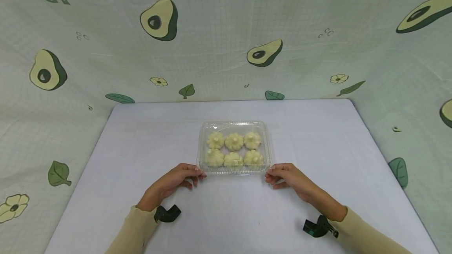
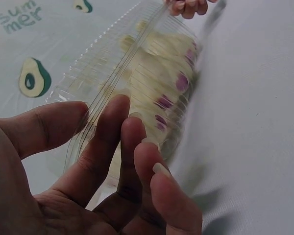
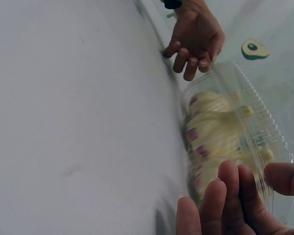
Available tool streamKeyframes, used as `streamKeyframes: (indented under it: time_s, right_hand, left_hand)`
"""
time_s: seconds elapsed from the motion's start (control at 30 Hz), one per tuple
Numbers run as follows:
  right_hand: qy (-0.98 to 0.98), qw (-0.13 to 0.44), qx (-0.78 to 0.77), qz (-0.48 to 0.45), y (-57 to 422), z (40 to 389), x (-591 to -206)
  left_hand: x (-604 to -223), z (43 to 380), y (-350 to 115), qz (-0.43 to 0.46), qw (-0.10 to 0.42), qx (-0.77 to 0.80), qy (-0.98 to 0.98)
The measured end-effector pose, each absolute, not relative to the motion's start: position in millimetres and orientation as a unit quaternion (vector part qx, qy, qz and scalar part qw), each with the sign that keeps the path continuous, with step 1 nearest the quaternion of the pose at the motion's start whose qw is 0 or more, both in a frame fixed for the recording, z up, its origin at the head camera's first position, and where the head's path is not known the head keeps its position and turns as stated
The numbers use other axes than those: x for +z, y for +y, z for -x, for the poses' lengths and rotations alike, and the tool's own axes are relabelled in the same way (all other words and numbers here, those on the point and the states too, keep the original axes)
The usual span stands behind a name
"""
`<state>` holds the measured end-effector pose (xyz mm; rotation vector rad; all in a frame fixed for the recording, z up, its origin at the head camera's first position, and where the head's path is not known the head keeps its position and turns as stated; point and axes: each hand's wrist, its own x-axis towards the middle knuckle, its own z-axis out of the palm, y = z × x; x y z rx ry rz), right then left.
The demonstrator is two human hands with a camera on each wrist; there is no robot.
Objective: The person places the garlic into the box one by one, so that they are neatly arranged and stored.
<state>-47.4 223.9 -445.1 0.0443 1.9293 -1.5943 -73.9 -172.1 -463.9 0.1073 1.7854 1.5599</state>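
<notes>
A clear plastic clamshell container point(image 1: 234, 171) lies on the table with its lid down, ribbed along the sides. Through the plastic show several pale yellow garlic bulbs point(image 1: 234, 142) in two rows, with purple patches low on their sides point(image 2: 164, 102). My left hand point(image 1: 178, 179) pinches the rim at the near left corner between thumb and index finger, the other fingers loosely bent below. At the near right corner, my right hand point(image 1: 289, 179) pinches the rim the same way; its fingertips show beside the rim in the right wrist view.
A white-covered table point(image 1: 141, 136) spreads around the container. Behind and beside it hangs a pale green cloth point(image 1: 212, 50) printed with avocados, leaves and flowers. A dark wrist camera point(image 1: 167, 213) sits on the left wrist, another wrist camera point(image 1: 319, 226) on the right.
</notes>
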Motion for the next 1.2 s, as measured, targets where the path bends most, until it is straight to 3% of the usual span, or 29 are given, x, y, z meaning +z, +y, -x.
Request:
streamKeyframes:
  time_s: [1.2]
  right_hand:
    - [0.742,0.317,-0.591,-0.009,224.4,48.8,-443.6]
  left_hand:
    - [-463.4,74.0,-173.1,-0.058,0.386,0.603,0.695]
